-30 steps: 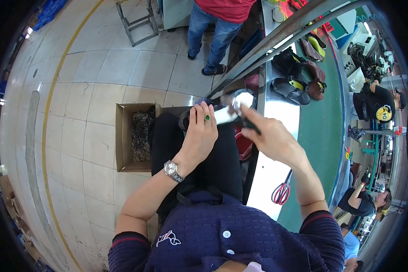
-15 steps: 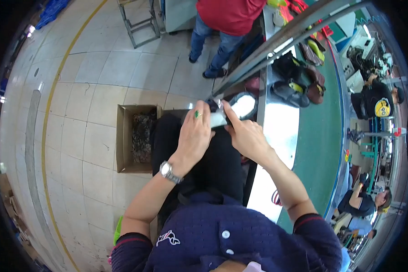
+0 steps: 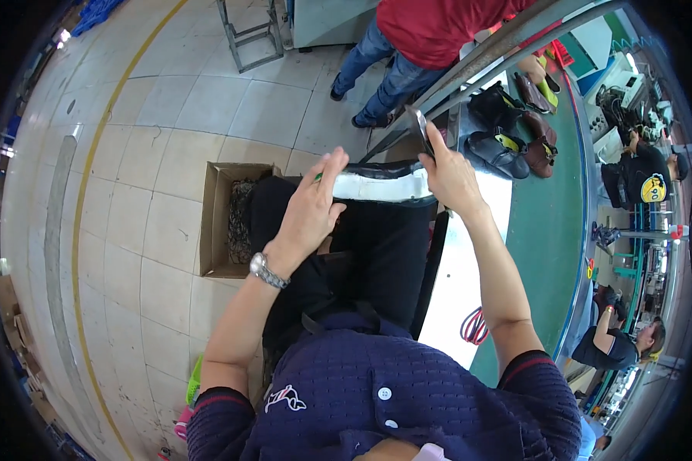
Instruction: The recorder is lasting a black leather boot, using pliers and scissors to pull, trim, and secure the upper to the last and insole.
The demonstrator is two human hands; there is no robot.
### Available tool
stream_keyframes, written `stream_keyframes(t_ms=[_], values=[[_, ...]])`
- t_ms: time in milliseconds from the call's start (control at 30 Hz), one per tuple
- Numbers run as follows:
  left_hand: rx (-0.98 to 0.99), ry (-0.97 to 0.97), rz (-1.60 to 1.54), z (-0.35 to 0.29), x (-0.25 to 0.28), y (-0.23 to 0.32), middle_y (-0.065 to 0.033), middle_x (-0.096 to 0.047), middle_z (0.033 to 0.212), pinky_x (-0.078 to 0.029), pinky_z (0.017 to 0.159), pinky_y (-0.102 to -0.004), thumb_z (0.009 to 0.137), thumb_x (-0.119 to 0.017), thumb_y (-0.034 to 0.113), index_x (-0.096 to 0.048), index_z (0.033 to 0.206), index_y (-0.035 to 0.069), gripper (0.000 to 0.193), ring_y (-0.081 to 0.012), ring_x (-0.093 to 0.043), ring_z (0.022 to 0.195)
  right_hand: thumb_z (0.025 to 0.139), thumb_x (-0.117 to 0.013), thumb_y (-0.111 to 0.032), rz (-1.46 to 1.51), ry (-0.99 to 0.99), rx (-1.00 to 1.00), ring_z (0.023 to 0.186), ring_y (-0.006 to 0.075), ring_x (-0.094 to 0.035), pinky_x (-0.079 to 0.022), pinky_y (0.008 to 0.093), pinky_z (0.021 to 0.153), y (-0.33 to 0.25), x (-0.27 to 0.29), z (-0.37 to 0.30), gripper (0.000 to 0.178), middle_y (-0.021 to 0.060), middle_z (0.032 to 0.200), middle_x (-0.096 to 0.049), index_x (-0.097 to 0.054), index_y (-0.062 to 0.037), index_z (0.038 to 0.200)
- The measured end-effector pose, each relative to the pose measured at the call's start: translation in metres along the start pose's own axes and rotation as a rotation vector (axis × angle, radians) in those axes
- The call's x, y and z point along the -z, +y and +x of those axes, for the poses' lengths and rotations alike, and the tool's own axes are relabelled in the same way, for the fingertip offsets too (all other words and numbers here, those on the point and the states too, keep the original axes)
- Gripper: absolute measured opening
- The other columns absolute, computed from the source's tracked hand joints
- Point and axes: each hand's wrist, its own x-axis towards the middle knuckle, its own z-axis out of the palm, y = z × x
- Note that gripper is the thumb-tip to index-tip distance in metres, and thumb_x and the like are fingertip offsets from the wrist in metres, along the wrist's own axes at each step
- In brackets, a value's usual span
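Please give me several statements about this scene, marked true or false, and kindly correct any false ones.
1. The right hand holds a metal tool. True.
2. The watch is on the right wrist. False: it is on the left wrist.
3. The left hand is at the left end of the white piece. True.
4. The box stands to the right of the black trousers. False: it stands to their left.
5. All the shoes are black. False: some are brown.
6. A person in a red top stands ahead. True.
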Motion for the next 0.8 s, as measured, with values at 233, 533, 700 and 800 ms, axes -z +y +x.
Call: stream_keyframes(t_ms=[233,533,700,800], values=[[0.330,0.278,-0.157,-0.100,-0.048,0.017,-0.0235,-0.045,0.133,-0.046,0.093,-0.0382,0.079,-0.077,0.037,-0.028,0.144,-0.003,0.091,-0.0348,-0.055,0.112,0.095,-0.055,-0.014,0.686,-0.612,-0.272,0.064,0.0224,-0.067,-0.053,0.0374,0.065,-0.039,0.004,-0.114,0.059,0.0143,0.086,-0.067,-0.027,-0.0120,0.148],[0.287,0.424,0.049,-0.103,-0.014,0.006,-0.0189,-0.065,0.075,-0.050,0.052,-0.0376,0.097,-0.052,0.016,-0.063,0.102,-0.008,0.027,-0.0323,-0.063,0.061,0.094,-0.058,-0.016,0.391,-0.893,0.077,0.096,0.0264,-0.067,-0.050,0.0366,0.087,-0.079,0.008,-0.087,0.063,0.0155,0.105,-0.068,-0.027,-0.0119,0.149],[0.339,0.341,-0.183,-0.109,-0.011,0.000,-0.0198,-0.065,0.076,-0.052,0.054,-0.0376,0.096,-0.053,0.015,-0.062,0.105,-0.009,0.027,-0.0313,-0.064,0.060,0.097,-0.052,-0.021,0.179,-1.004,0.211,0.087,0.0388,-0.067,-0.049,0.0489,0.086,-0.105,0.019,-0.058,0.060,0.0220,0.104,-0.066,-0.023,-0.0188,0.150],[0.287,0.244,-0.012,-0.111,-0.017,0.004,-0.0189,-0.065,0.077,-0.052,0.059,-0.0375,0.094,-0.056,0.013,-0.060,0.111,-0.008,0.028,-0.0308,-0.065,0.064,0.097,-0.051,-0.020,0.057,-1.002,0.305,0.082,0.0397,-0.066,-0.051,0.0493,0.080,-0.112,0.014,-0.049,0.060,0.0239,0.098,-0.065,-0.023,-0.0209,0.150]])
